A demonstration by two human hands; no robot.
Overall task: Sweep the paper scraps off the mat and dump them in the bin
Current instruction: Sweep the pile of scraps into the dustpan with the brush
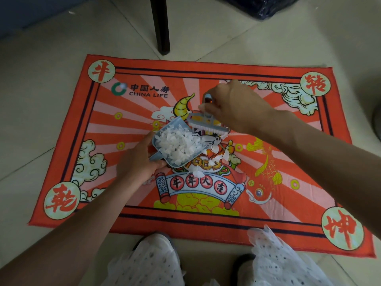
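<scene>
Left hand: your left hand (137,162) is curled round the handle of the small blue dustpan (177,145), its grip clamped on the pan at the rear, near the middle of the mat.
Right hand: your right hand (233,106) is wrapped round the handle of the little brush (208,124), its grip clamped on it, with the bristle head pointing down at the pan's far edge.
Dustpan: it sits on the mat with its open mouth turned toward the right, and a heap of white paper scraps (179,146) fills it.
Loose scraps: a few stray pieces (214,157) lie just beyond the pan's lip, on the printed figure at the mat's centre, and one (198,174) lies nearer you, above the scroll banner.
Mat: the red printed mat (288,203) lies flat on the pale tiled floor (41,120); its corners and border show bare fabric all round the working spot.
Open room: bare mat stretches right of the pan over the printed fish, and left toward the cloud print.
Far edge: a dark furniture leg (160,25) stands on the tiles just past the mat's top edge.
Near edge: your knees in white patterned cloth (156,263) sit at the mat's near border.
Bin: you cannot tell where it is.
</scene>
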